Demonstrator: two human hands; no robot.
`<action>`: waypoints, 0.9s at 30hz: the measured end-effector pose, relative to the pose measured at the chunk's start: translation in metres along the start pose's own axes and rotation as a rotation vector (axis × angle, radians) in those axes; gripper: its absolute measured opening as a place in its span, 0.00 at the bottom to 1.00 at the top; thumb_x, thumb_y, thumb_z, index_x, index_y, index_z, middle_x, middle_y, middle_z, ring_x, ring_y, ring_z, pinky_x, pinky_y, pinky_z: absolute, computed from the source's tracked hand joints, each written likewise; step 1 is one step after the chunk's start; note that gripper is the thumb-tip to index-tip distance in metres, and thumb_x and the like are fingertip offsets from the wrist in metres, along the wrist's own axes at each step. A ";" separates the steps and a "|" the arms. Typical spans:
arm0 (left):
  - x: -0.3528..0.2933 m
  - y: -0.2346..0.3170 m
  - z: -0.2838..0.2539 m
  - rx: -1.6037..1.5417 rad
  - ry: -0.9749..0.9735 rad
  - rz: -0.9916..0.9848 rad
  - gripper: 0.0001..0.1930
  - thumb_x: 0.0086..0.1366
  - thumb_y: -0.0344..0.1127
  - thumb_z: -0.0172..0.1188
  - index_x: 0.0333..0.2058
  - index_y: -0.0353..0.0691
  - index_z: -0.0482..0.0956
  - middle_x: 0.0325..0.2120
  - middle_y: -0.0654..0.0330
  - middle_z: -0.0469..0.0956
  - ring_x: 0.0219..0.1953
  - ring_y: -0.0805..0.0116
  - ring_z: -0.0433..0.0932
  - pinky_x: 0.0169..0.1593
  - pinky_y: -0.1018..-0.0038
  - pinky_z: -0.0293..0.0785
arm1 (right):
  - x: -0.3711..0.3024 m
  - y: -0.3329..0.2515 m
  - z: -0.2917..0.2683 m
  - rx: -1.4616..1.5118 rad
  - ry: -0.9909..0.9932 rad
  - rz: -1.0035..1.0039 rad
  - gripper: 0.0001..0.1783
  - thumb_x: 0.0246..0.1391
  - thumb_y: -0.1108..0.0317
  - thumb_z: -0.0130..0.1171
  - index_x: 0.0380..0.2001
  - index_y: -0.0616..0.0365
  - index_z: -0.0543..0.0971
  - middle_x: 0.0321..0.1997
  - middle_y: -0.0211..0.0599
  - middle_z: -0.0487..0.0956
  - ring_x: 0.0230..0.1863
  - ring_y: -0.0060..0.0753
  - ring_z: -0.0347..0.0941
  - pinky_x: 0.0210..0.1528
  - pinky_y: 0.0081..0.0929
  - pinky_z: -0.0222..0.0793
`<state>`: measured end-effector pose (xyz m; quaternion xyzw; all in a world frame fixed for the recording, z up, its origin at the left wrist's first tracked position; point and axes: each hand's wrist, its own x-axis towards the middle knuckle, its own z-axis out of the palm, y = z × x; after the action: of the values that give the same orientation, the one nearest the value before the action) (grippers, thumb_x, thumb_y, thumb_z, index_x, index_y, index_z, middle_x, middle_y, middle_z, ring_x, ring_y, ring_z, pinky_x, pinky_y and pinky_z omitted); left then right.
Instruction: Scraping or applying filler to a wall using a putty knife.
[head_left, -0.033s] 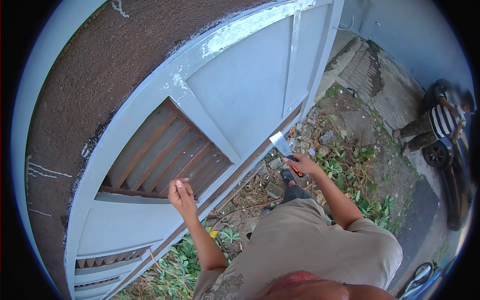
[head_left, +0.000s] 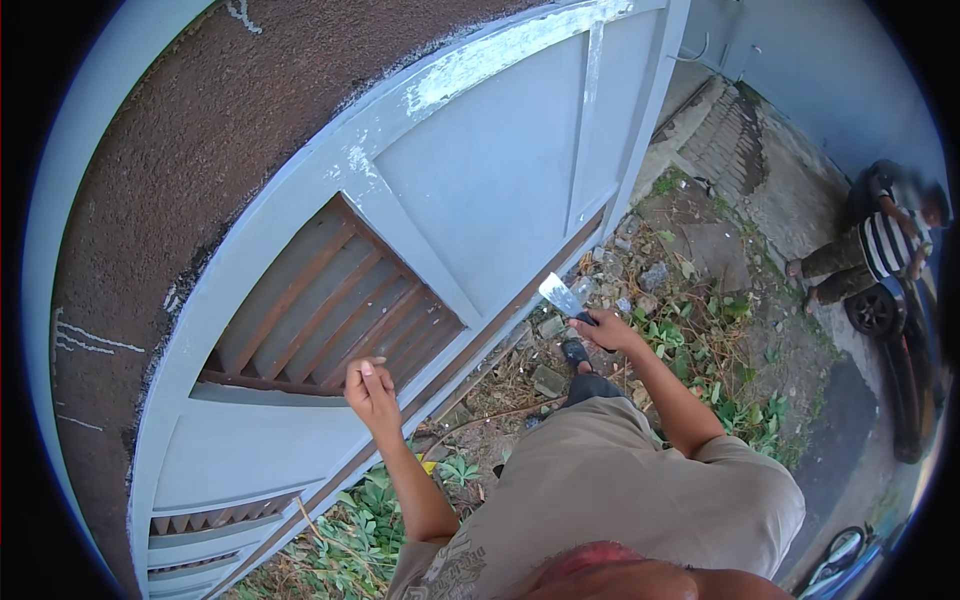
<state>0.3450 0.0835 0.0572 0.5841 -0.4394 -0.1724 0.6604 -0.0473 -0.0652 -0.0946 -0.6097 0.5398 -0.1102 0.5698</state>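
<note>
My right hand point(head_left: 612, 332) is wrapped round the dark handle of a putty knife point(head_left: 562, 294). Its wide metal blade points up and left, close to the lower edge of a pale blue-grey panelled wall point(head_left: 480, 150). Curled fingers show on my left hand point(head_left: 371, 395), raised in front of a brown slatted vent point(head_left: 330, 300); nothing can be seen in it. White patches point(head_left: 450, 80) run along the frame above the panels, with a smaller white patch at the vent's top corner.
Rubble point(head_left: 548, 380) and leafy plants point(head_left: 370, 525) lie along the wall's foot. Rough brown wall point(head_left: 200, 130) rises beyond the frame. At the right, another person in a striped shirt point(head_left: 888, 243) is beside a dark car point(head_left: 905, 380). A bicycle point(head_left: 840, 555) shows at lower right.
My left hand has shifted slightly to the right. The putty knife has turned a little in my right hand, and the orange part of its handle no longer shows.
</note>
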 end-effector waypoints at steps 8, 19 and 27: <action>-0.042 -0.036 0.018 -0.105 -0.048 -0.165 0.13 0.78 0.39 0.50 0.37 0.35 0.74 0.18 0.68 0.66 0.19 0.84 0.59 0.22 0.83 0.53 | -0.010 -0.060 -0.063 0.356 0.498 -0.345 0.19 0.62 0.58 0.66 0.39 0.59 0.70 0.22 0.30 0.75 0.15 0.22 0.70 0.18 0.22 0.66; -0.024 -0.011 0.045 0.136 0.045 -0.022 0.10 0.78 0.36 0.49 0.42 0.35 0.74 0.26 0.65 0.69 0.25 0.81 0.62 0.29 0.82 0.61 | 0.003 -0.139 -0.186 0.155 0.554 -0.464 0.21 0.59 0.73 0.57 0.56 0.61 0.72 0.31 0.29 0.73 0.25 0.18 0.67 0.29 0.23 0.67; 0.000 0.009 0.085 0.235 0.169 0.025 0.10 0.77 0.36 0.50 0.43 0.34 0.74 0.26 0.65 0.70 0.25 0.81 0.62 0.29 0.81 0.60 | -0.022 -0.178 -0.275 0.154 0.578 -0.605 0.18 0.55 0.68 0.72 0.47 0.58 0.78 0.30 0.27 0.78 0.25 0.14 0.71 0.26 0.17 0.69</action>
<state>0.2763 0.0335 0.0601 0.6644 -0.4065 -0.0616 0.6242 -0.1671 -0.2471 0.1508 -0.6403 0.4642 -0.4788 0.3811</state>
